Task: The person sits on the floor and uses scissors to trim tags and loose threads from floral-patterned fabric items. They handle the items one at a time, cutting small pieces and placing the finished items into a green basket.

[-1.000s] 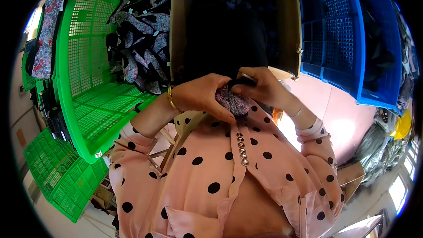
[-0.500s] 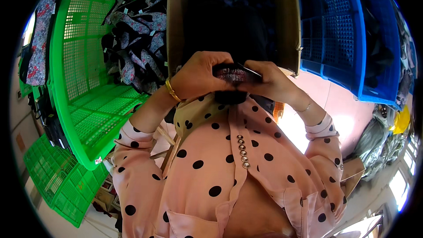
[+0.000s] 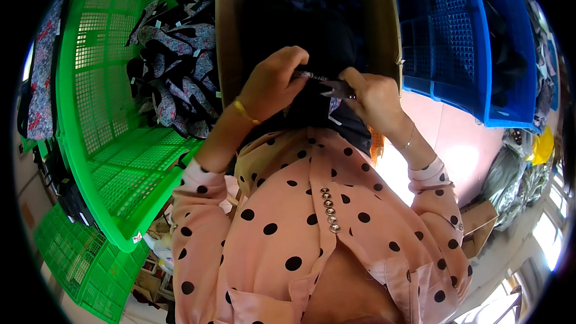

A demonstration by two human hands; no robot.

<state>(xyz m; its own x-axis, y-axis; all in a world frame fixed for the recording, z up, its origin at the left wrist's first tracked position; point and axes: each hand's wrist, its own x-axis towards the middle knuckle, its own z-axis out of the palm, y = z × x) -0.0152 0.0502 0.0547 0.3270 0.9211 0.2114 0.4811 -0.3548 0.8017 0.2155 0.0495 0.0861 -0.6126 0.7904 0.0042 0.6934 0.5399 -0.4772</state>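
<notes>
Left hand (image 3: 273, 87): while the right hand (image 3: 376, 101) grips small grey metal snips (image 3: 339, 89), it pinches a black floral fabric piece (image 3: 313, 76).
Green mesh plastic basket (image 3: 105, 66): piled floral pieces (image 3: 165, 105), left.

Bright windows (image 3: 547, 241) in pale wall (image 3: 510, 261)

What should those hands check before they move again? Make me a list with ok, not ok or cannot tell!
1. Left hand has hold of the dark flowered cloth: ok.
2. Right hand holds the metal snips: ok.
3. Snips' tips look apart from the left fingers: ok.
4. Loose thread between the blades: cannot tell, too small and dark.
5. Flowered pieces lying inside the green crate: ok.
</notes>
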